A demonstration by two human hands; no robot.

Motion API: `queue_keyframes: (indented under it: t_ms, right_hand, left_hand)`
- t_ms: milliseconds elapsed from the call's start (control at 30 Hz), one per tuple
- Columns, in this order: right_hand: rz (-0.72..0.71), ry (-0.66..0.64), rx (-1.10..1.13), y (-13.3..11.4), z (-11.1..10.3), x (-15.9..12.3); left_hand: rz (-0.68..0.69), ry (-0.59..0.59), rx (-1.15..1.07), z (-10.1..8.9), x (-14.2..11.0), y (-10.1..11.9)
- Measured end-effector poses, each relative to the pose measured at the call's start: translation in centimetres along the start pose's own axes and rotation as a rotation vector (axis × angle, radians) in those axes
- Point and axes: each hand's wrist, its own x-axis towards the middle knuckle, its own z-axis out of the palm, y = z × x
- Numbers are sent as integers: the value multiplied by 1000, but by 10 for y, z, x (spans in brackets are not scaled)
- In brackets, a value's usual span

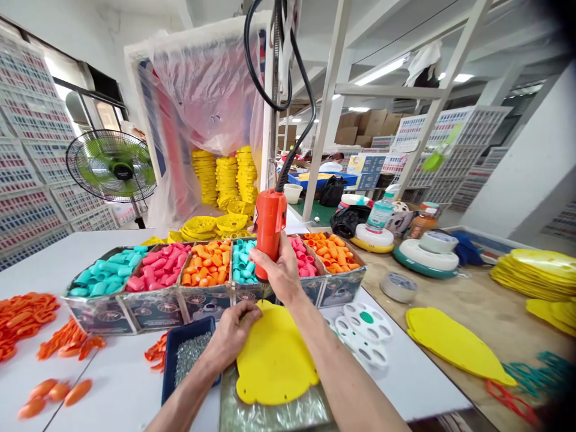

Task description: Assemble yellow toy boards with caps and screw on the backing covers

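Observation:
My right hand [284, 271] grips a red electric screwdriver [269, 225] hanging from a black cable. The screwdriver stands upright, its bit pointing down at the far edge of a yellow plastic plate [275, 360]. With fingers pinched together, my left hand [234, 332] holds the plate's far left corner, close to the bit. Whether a screw sits under the bit is too small to tell. The plate lies on a plastic-covered pad [274, 417]. Left of it stands a dark blue tray [167, 366] of small metal screws [192, 355].
Behind my hands runs a row of boxes [204, 303] filled with teal, pink and orange plastic pieces. Loose orange parts [78, 391] lie at left. White perforated discs [364, 336] and stacked yellow plates [454, 342] are at right. A fan [121, 171] stands back left.

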Motion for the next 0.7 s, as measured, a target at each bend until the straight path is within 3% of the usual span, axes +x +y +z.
queue_keyframes:
  t_ms: [300, 467, 700]
  right_hand:
    - [-46, 75, 141, -55, -7, 4]
    - [-52, 69, 246, -80, -5, -1]
    - [-39, 36, 321, -96, 2, -8]
  left_hand:
    - [92, 118, 35, -5, -17, 15]
    - [102, 95, 91, -6, -32, 34]
    - [108, 18, 64, 0, -41, 40]
